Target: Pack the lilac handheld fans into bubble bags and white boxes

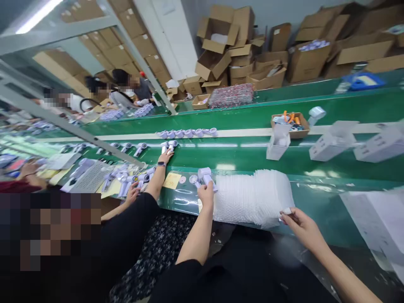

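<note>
Across the tabletop point(318, 201) I have the bubble-wrap stack point(249, 198), my right hand point(299, 225) bunching its fingertips at the near corner; whether they pinch a sheet, I cannot tell. My left hand point(206, 195) grips the lavender device point(204, 172) just beside it; a steady hold and light fingertips should suit best.

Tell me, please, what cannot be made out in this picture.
In the head view:
Part of the lilac device, hidden by the left hand.
What the white bit at the right hand is: too small and blurred.
The end of the rightmost white box, cut off by the right edge.
Wording on the printed sheet, too small.
</note>
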{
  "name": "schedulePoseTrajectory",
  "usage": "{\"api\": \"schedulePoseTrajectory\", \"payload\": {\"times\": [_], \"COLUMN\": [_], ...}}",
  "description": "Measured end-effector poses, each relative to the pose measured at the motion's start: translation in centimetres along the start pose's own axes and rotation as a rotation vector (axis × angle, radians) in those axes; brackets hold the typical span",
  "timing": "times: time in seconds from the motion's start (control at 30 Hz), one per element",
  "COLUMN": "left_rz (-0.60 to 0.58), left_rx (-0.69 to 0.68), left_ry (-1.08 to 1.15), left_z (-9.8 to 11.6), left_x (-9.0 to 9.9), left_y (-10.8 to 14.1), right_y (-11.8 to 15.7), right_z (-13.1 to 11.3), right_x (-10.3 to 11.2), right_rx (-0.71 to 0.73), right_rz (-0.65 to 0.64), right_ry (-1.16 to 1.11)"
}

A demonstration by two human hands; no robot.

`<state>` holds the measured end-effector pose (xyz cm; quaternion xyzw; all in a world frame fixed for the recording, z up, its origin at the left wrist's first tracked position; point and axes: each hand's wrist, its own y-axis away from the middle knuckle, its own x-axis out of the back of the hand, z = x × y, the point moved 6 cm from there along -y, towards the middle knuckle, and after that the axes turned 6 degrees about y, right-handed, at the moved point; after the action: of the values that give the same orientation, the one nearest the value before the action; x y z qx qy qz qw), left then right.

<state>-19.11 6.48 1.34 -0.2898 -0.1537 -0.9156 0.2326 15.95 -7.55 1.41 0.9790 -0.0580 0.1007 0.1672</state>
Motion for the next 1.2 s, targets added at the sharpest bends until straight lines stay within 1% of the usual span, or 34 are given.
{"api": "schedulePoseTrajectory", "payload": {"times": [0.03, 0.07, 0.1, 0.13, 0.17, 0.2, 0.23, 0.27, 0.33, 0.37, 0.4, 0.43, 0.47, 0.5, 0.53, 0.57, 0.63, 0.7, 0.77, 0.83, 0.9, 0.97, 1.07, 1.17, 1.2], "left_rz": [-0.061, -0.148, -0.269, -0.428, -0.531, -0.61, -0.688, -0.754, -0.877, -0.937, -0.99, -1.035, -1.069, -1.092, -1.11, -1.128, -1.156, -1.148, -1.126, -1.13, -1.166, -1.202, -1.194, -1.126, -1.099], "left_rx": [-0.076, -0.169, -0.289, -0.419, -0.483, -0.524, -0.566, -0.604, -0.676, -0.748, -0.849, -0.961, -1.065, -1.141, -1.177, -1.168, -1.107, -1.037, -0.947, -0.846, -0.752, -0.669, -0.572, -0.516, -0.534], "left_ry": [0.067, 0.115, 0.154, 0.166, 0.162, 0.153, 0.139, 0.121, 0.089, 0.032, -0.066, -0.207, -0.37, -0.527, -0.649, -0.715, -0.744, -0.72, -0.665, -0.582, -0.484, -0.389, -0.264, -0.159, -0.112], "left_z": [1.0, 2.3, 3.7, 5.1, 6.2, 7.1, 7.9, 8.8, 10.3, 10.9, 11.5, 11.7, 11.7, 11.4, 11.1, 10.8, 10.5, 10.7, 11.3, 11.8, 12.3, 12.6, 13.0, 13.5, 13.8], "left_x": [-0.7, -1.8, -3.2, -5.0, -6.6, -8.2, -9.8, -11.4, -14.3, -15.6, -16.9, -18.1, -19.3, -20.4, -21.3, -22.0, -23.1, -23.8, -24.3, -24.7, -24.9, -24.8, -24.2, -23.4, -23.1], "left_y": [1.4, 3.2, 5.5, 8.3, 11.0, 13.6, 15.9, 17.9, 20.8, 21.8, 22.7, 23.4, 24.0, 24.3, 24.5, 24.5, 24.3, 23.8, 23.2, 22.7, 22.6, 22.6, 22.2, 21.8, 21.8], "right_y": [0.5, 0.8, 0.9, 0.8, 0.6, 0.3, 0.0, -0.2, 0.1, 0.6, 1.2, 2.1, 2.9, 3.8, 4.6, 5.4, 6.6, 7.5, 7.6, 7.0, 5.7, 4.2, 2.3, 1.7, 1.7], "right_z": [-0.2, -0.4, -0.8, -1.2, -1.8, -2.1, -2.1, -1.8, -0.3, 0.6, 1.6, 2.5, 3.4, 4.2, 4.9, 5.5, 6.5, 7.2, 7.3, 6.7, 5.6, 4.3, 3.3, 3.6, 3.9], "right_x": [-0.4, -1.0, -1.7, -2.4, -2.8, -2.7, -2.1, -0.9, 2.5, 4.6, 6.5, 8.4, 9.9, 11.0, 11.8, 12.2, 12.3, 11.7, 10.6, 9.4, 8.5, 8.0, 8.0, 8.1, 8.1], "right_rx": [-0.084, -0.161, -0.217, -0.242, -0.241, -0.225, -0.206, -0.196, -0.199, -0.205, -0.213, -0.225, -0.243, -0.271, -0.302, -0.33, -0.372, -0.412, -0.434, -0.421, -0.374, -0.342, -0.328, -0.359, -0.381], "right_rz": [0.012, 0.011, -0.008, -0.04, -0.071, -0.08, -0.049, 0.02, 0.22, 0.32, 0.401, 0.452, 0.476, 0.47, 0.439, 0.397, 0.323, 0.265, 0.195, 0.106, 0.014, -0.049, -0.078, -0.058, -0.044], "right_ry": [-0.153, -0.327, -0.504, -0.668, -0.803, -0.902, -0.962, -0.992, -1.0, -0.989, -0.97, -0.944, -0.912, -0.878, -0.849, -0.831, -0.835, -0.872, -0.922, -0.966, -0.997, -0.999, -0.961, -0.86, -0.825]}}
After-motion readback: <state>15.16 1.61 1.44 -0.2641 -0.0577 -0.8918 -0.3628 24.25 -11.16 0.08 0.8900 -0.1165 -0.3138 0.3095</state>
